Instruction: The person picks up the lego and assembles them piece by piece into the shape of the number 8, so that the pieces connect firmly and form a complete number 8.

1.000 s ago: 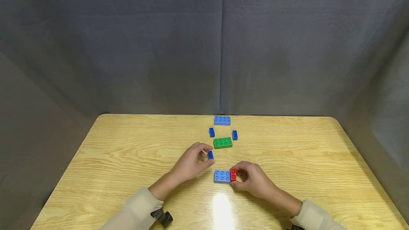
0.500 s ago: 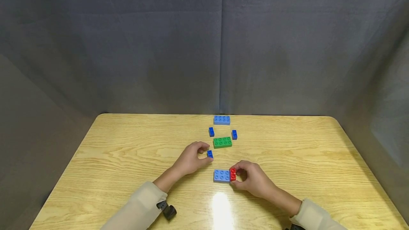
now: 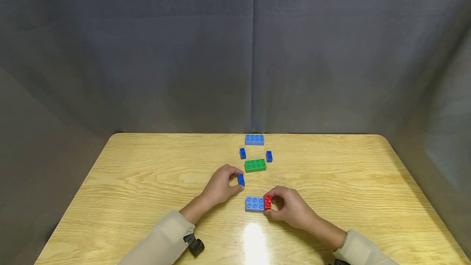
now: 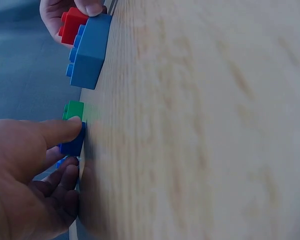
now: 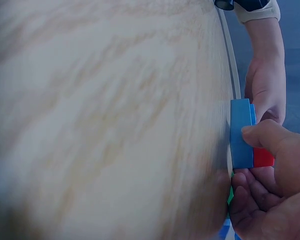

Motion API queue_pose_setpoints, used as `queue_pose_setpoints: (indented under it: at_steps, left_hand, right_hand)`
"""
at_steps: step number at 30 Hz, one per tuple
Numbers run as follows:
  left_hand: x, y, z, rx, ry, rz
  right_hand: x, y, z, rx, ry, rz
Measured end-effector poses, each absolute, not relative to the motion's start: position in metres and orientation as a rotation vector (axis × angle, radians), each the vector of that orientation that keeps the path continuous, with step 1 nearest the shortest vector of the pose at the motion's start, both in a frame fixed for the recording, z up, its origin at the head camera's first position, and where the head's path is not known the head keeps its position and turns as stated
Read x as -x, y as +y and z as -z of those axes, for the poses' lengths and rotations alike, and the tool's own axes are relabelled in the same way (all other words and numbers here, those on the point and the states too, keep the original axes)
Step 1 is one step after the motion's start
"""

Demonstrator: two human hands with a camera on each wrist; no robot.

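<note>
My left hand [image 3: 220, 185] holds a small dark blue toy brick [image 3: 241, 180] on the table between thumb and fingertips. In the left wrist view the thumb lies against this dark blue brick [image 4: 75, 140]. With thumb and forefinger, my right hand [image 3: 292, 207] pinches a small red brick [image 3: 267, 202], which sits on the right end of a light blue brick [image 3: 254, 204]. Seen from the right wrist, the red brick [image 5: 263, 157] is on top of the light blue brick [image 5: 241, 132], and the thumb overlaps both.
Behind my left hand lies a green brick [image 3: 255, 165]. Beyond it are two small dark blue bricks, one left [image 3: 243, 153] and one right [image 3: 269, 156]. Another light blue brick [image 3: 254, 140] lies near the wooden table's [image 3: 147, 167] far edge, before a grey curtain [image 3: 184, 52].
My left fingers loosened from the dark blue brick half a second ago and now close on it again. The right hand stays on the red brick.
</note>
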State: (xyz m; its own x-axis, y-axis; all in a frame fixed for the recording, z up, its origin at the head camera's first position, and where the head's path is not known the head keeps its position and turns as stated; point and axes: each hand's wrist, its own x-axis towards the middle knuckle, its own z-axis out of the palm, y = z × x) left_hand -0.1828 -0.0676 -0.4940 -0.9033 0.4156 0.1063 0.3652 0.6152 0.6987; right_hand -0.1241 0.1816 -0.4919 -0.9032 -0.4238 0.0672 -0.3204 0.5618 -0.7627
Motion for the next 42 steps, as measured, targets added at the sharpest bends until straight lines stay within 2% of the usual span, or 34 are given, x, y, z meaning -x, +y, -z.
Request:
queue_pose_setpoints:
  at_steps: [12, 23, 42]
  left_hand:
    - [0.182, -0.070, 0.491, -0.633, 2.721, -1.199]
    - [0.178, -0.076, 0.490, -0.812, 2.638, -1.329]
    - [0.152, -0.072, 0.478, -0.892, 2.442, -1.266]
  right_hand:
    - [0.124, 0.181, 0.491, 0.621, 2.664, 1.248]
    - [0.124, 0.180, 0.491, 0.625, 2.661, 1.246]
    - [0.124, 0.181, 0.490, 0.618, 2.658, 1.246]
